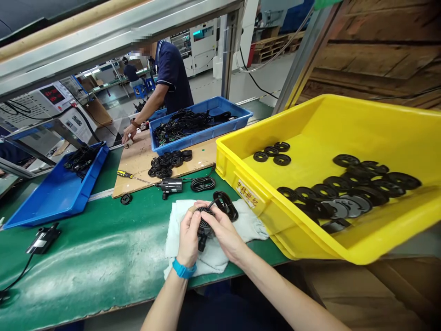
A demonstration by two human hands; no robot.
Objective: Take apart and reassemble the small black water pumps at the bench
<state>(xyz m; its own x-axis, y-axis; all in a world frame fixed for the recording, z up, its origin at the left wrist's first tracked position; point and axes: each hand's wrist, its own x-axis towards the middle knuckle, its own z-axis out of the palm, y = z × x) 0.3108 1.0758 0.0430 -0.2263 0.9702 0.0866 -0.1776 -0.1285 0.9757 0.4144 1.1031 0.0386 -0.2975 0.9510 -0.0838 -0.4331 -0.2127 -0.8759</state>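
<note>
Between both hands I hold a small black pump with a ribbed round face and a short outlet pointing down toward me. My left hand grips its left side, and my right hand closes round its right side, thumbs at the top. The fingers partly hide it. Its coiled black cable lies just behind my right hand on a white cloth. Farther back rests a second black pump with a coiled cable. A yellow-and-black screwdriver touches or nearly touches that pump.
A yellow bin with several black ring-shaped parts stands at right. Black round parts are piled on a wooden board. Blue trays hold cables. Another black device lies left. Across the bench a person works.
</note>
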